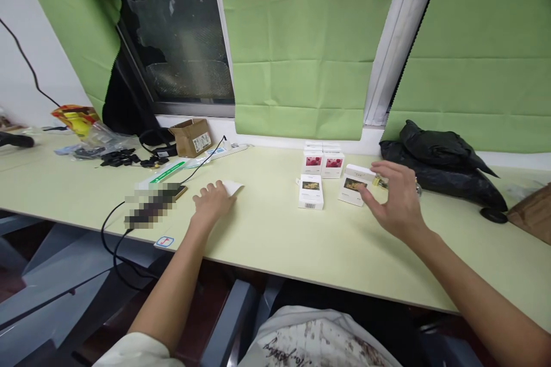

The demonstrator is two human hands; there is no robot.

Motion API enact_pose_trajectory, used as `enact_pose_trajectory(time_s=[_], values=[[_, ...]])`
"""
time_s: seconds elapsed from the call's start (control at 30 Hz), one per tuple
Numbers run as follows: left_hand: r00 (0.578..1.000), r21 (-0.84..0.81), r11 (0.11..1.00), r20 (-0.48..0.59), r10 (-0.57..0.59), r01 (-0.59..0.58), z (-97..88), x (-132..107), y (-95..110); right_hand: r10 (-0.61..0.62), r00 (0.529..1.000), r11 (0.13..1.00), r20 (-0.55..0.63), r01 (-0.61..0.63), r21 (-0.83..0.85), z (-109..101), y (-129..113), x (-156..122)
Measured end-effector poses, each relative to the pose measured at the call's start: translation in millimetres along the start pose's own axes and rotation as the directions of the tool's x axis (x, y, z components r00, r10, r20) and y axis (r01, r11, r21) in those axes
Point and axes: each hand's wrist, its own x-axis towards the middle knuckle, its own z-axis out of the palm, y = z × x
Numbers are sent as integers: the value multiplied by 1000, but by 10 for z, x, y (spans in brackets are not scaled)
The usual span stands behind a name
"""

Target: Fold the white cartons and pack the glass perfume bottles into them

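My left hand [214, 200] rests on the tabletop with its fingers spread, over a white piece of paper or card [233, 187] that sticks out on its right side. How much of that white piece lies under the palm is hidden. My right hand [398, 203] is raised at the right, thumb and fingers apart. Just left of its thumb stands a small white box [353, 190] with a yellow picture and its top flap up. A yellowish, shiny item [380, 182] is partly hidden behind the right hand. A similar white box [310, 192] stands further left.
Several white boxes with pink pictures [322, 163] stand behind. Black plastic bags [439, 160] and a cardboard box [534, 215] are at right. A blurred-out device [152, 206] with cables, a small brown carton [191, 137] and black parts [120, 157] are at left.
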Motion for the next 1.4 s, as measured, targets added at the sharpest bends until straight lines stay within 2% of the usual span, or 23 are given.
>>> enact_pose_trajectory(time_s=[0.07, 0.13, 0.17, 0.23, 0.3, 0.37, 0.43, 0.5, 0.6, 0.67, 0.77, 0.9, 1.0, 1.1, 1.17, 1.23, 1.3, 1.4], values=[[994, -44, 994, 39, 105, -103, -10, -105, 52, -57, 998, 995, 41, 53, 84, -5, -227, -29], [973, -107, 975, 111, 204, -193, -46, -223, 138, -80, 979, 978, 190, 40, 203, 12, -453, -70], [961, -133, 965, 131, 243, -226, -67, -284, 186, -75, 954, 966, 290, -2, 257, 27, -558, -90], [947, -176, 947, 137, 292, -267, -101, -408, 284, -34, 877, 931, 479, -146, 334, 74, -737, -126], [927, -248, 918, 133, 349, -310, -118, -522, 375, 18, 771, 868, 636, -328, 373, 144, -868, -158], [901, -357, 868, 133, 414, -346, -117, -625, 454, 56, 659, 771, 750, -506, 387, 232, -960, -192], [869, -497, 786, 118, 481, -368, -107, -724, 528, 82, 587, 636, 805, -653, 411, 329, -1033, -227], [833, -634, 661, 49, 552, -401, -94, -833, 607, 103, 574, 452, 812, -755, 476, 415, -1096, -253], [797, -744, 484, -106, 595, -461, -78, -1011, 731, 154, 594, 174, 790, -803, 570, 483, -1160, -251], [788, -786, 404, -164, 593, -468, -70, -1119, 802, 211, 605, 105, 768, -795, 598, 477, -1173, -223], [767, -857, 294, -166, 619, -423, -59, -1237, 868, 262, 619, 167, 740, -785, 597, 421, -1164, -175], [725, -907, 198, -150, 673, -372, -16, -1314, 906, 267, 626, 254, 733, -779, 573, 357, -1148, -158], [720, -929, 157, -145, 679, -336, 59, -1315, 936, 262, 609, 214, 749, -793, 570, 336, -1114, -168], [740, -949, 150, -111, 664, -276, 138, -1275, 968, 212, 563, 141, 799, -826, 546, 295, -1050, -156], [761, -965, 150, -69, 645, -216, 168, -1242, 982, 163, 545, 147, 823, -838, 526, 251, -1005, -132], [783, -980, 140, -22, 621, -138, 174, -1218, 987, 139, 552, 208, 823, -828, 520, 206, -967, -106], [797, -994, 100, 21, 603, -49, 162, -1205, 987, 141, 581, 302, 802, -796, 524, 172, -936, -93], [773, -989, -29, 95, 627, 144, 142, -1196, 993, 133, 652, 500, 746, -694, 518, 136, -897, -107]])
